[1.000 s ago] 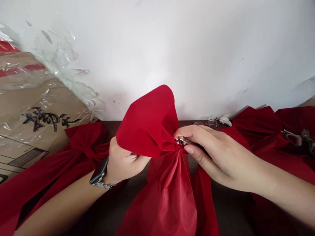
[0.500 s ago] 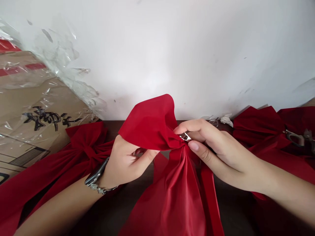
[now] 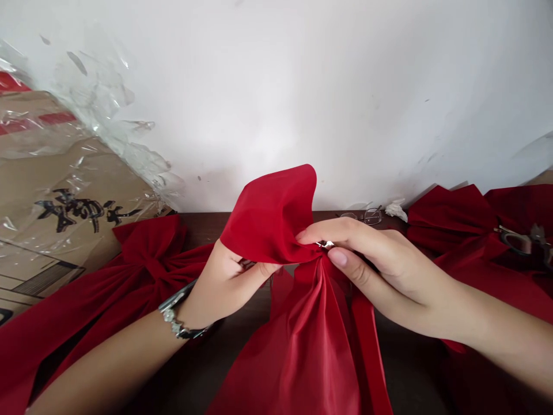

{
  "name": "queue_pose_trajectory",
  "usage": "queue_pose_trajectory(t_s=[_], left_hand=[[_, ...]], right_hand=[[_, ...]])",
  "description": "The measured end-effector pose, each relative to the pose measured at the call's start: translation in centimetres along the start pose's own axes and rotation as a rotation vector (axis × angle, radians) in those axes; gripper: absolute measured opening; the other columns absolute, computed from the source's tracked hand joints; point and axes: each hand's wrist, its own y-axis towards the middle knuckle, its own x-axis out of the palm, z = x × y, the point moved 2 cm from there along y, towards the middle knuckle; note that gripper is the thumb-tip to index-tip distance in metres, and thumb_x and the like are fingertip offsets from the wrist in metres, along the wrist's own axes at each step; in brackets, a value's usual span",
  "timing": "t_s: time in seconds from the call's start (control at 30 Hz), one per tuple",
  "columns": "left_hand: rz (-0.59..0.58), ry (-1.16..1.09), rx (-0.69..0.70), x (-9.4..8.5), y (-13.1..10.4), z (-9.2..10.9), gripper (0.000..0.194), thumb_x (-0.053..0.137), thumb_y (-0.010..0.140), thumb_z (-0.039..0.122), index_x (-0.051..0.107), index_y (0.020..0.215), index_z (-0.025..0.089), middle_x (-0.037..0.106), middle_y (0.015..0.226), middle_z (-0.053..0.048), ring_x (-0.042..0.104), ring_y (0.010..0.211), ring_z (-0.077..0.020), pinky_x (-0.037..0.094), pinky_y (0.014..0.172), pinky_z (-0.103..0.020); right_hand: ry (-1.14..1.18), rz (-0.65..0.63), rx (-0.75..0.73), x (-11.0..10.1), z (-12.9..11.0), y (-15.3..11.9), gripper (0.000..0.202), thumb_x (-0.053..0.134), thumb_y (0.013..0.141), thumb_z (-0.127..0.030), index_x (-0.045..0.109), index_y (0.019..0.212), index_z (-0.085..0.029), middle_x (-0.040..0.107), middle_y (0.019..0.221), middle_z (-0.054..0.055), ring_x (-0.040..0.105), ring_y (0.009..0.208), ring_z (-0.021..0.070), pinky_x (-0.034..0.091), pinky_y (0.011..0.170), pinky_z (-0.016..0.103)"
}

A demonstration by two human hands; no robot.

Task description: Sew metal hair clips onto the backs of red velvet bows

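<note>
Fabric gripped in left hand; right hand pinches metal piece beside gathers

Red fabric, gathered, shiny clip alongside

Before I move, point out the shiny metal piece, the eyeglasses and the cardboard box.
Metal piece (image 3: 327,245), head view: exposed end.
Eyeglasses (image 3: 372,217), head view: right-hand lens.
Cardboard box (image 3: 52,164), head view: side above the black writing.
</note>
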Motion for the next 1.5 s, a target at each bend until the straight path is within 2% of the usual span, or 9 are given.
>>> queue_pose_trajectory(t_s=[0.17, 0.43, 0.53, 0.67, 0.8, 0.93, 1.1, 1.33, 1.5], left_hand=[[-0.005, 0.079, -0.023, -0.3, 0.2, 0.0, 0.028, 0.063, 0.083, 0.019, 0.051, 0.057, 0.019, 0.055, 0.044, 0.005, 0.051, 0.037, -0.0091, 0.042, 0.037, -0.019], [0.004, 0.241, 0.084, -1.2, 0.4, -0.2, 0.031, 0.062, 0.081, 0.018, 0.052, 0.052, 0.017, 0.054, 0.041, 0.005, 0.049, 0.038, -0.0081, 0.038, 0.039, -0.019], [0.004, 0.204, 0.105, -1.2, 0.4, 0.2, 0.024, 0.063, 0.083, 0.022, 0.062, 0.059, 0.017, 0.058, 0.045, 0.004, 0.049, 0.038, -0.0073, 0.038, 0.039, -0.019], [0.016, 0.199, 0.053, -1.2, 0.2, 1.0, 0.010, 0.063, 0.084, 0.019, 0.071, 0.078, 0.017, 0.071, 0.060, 0.002, 0.058, 0.044, -0.0076, 0.042, 0.040, -0.016], [0.015, 0.282, 0.056, -1.2, 0.1, 1.6, 0.011, 0.063, 0.083, 0.015, 0.071, 0.076, 0.018, 0.073, 0.065, 0.002, 0.066, 0.055, -0.0093, 0.048, 0.050, -0.015], [0.023, 0.344, 0.084, -1.0, 0.1, 1.7, 0.010, 0.066, 0.080, 0.015, 0.069, 0.071, 0.018, 0.070, 0.059, 0.004, 0.061, 0.048, -0.0083, 0.044, 0.046, -0.016], [0.064, 0.386, 0.168, -0.7, -0.1, 1.6, 0.008, 0.067, 0.077, 0.013, 0.069, 0.071, 0.019, 0.069, 0.060, 0.004, 0.059, 0.051, -0.0086, 0.046, 0.053, -0.018], [0.148, 0.450, 0.281, -0.6, -0.7, 1.3, 0.016, 0.067, 0.075, 0.012, 0.061, 0.061, 0.018, 0.060, 0.057, 0.004, 0.050, 0.051, -0.0084, 0.041, 0.049, -0.020], [0.158, 0.451, 0.383, -0.4, -0.9, 1.7, 0.022, 0.069, 0.073, 0.008, 0.055, 0.059, 0.019, 0.052, 0.049, 0.008, 0.044, 0.046, -0.0059, 0.036, 0.046, -0.019]], right_hand=[[-0.008, 0.003, 0.009, 0.0, 0.2, 0.1, 0.035, 0.037, 0.097, -0.011, 0.050, 0.128, -0.023, 0.062, 0.126, 0.004, 0.064, 0.109, 0.0155, 0.053, 0.093, 0.028], [0.048, -0.012, 0.082, -0.2, 0.7, 0.0, 0.033, 0.040, 0.098, -0.020, 0.051, 0.129, -0.027, 0.065, 0.116, 0.005, 0.061, 0.113, 0.0207, 0.055, 0.090, 0.031], [0.099, 0.004, 0.124, -0.2, 1.0, 0.2, 0.032, 0.041, 0.099, -0.025, 0.052, 0.129, -0.027, 0.065, 0.117, 0.006, 0.062, 0.110, 0.0207, 0.056, 0.084, 0.029], [0.200, 0.048, 0.166, -0.1, 1.8, 0.5, 0.029, 0.040, 0.100, -0.027, 0.054, 0.125, -0.028, 0.061, 0.122, 0.004, 0.060, 0.110, 0.0171, 0.052, 0.093, 0.030], [0.251, 0.033, 0.171, 0.4, 2.3, 0.6, 0.028, 0.041, 0.100, -0.026, 0.055, 0.124, -0.030, 0.061, 0.122, 0.001, 0.058, 0.114, 0.0144, 0.048, 0.099, 0.028], [0.166, 0.036, 0.176, 0.7, 2.2, 0.4, 0.029, 0.041, 0.100, -0.027, 0.054, 0.125, -0.030, 0.063, 0.119, 0.003, 0.060, 0.110, 0.0175, 0.053, 0.091, 0.029], [0.073, 0.030, 0.154, 0.8, 1.4, 0.0, 0.031, 0.041, 0.098, -0.028, 0.053, 0.127, -0.027, 0.069, 0.096, 0.007, 0.065, 0.101, 0.0233, 0.057, 0.080, 0.031], [-0.048, 0.000, 0.077, 1.1, 0.2, -0.3, 0.035, 0.040, 0.098, -0.020, 0.045, 0.132, -0.026, 0.066, 0.103, 0.005, 0.065, 0.100, 0.0191, 0.055, 0.081, 0.028], [-0.183, 0.025, 0.001, 1.4, -0.2, -0.4, 0.036, 0.038, 0.096, -0.014, 0.044, 0.131, -0.020, 0.066, 0.090, 0.004, 0.066, 0.093, 0.0193, 0.055, 0.076, 0.028]])
